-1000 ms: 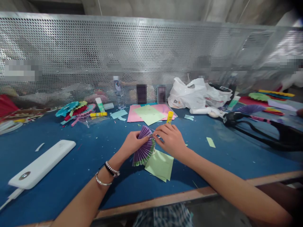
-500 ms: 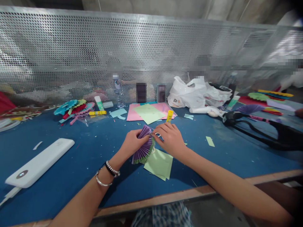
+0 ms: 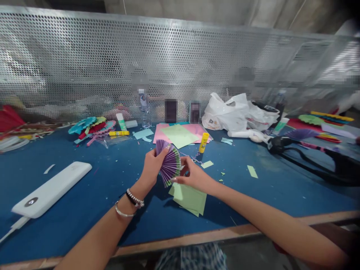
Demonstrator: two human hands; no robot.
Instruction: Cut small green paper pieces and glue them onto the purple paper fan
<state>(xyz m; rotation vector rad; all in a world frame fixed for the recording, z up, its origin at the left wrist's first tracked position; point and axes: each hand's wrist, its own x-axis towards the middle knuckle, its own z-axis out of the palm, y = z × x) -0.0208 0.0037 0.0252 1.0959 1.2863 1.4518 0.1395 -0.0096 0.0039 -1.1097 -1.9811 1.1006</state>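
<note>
**Purple fan folded and edged, green sheets lying flat**

From where I stand, the purple fan [image 3: 170,163] is up in both hands, above the table [image 3: 118,168] and back from the middle of its near edge. Its pleats are in and green runs along the curved rim, so I'd judge the folding done. It spreads through only part of a round, its two ends apart. The green sheets [image 3: 192,200] below, towards the near edge, lie flat, with no pleats in them. A glue stick [image 3: 203,143] stands upright just beyond the right hand [image 3: 194,175].

The grip of the left hand [image 3: 154,165] is clamped on the fan, thumb across its face. The right hand's thumb and fingers are at the green rim; whether they pinch it or merely touch, I can't tell.

The left hand's other fingers are hidden behind the pleats. A thin purple strand [image 3: 194,158] trails near the glue stick, too blurred to make out. Two dark upright shapes [image 3: 171,111] by the far edge are pixelated, and the table's left and right ends are cut off.
</note>
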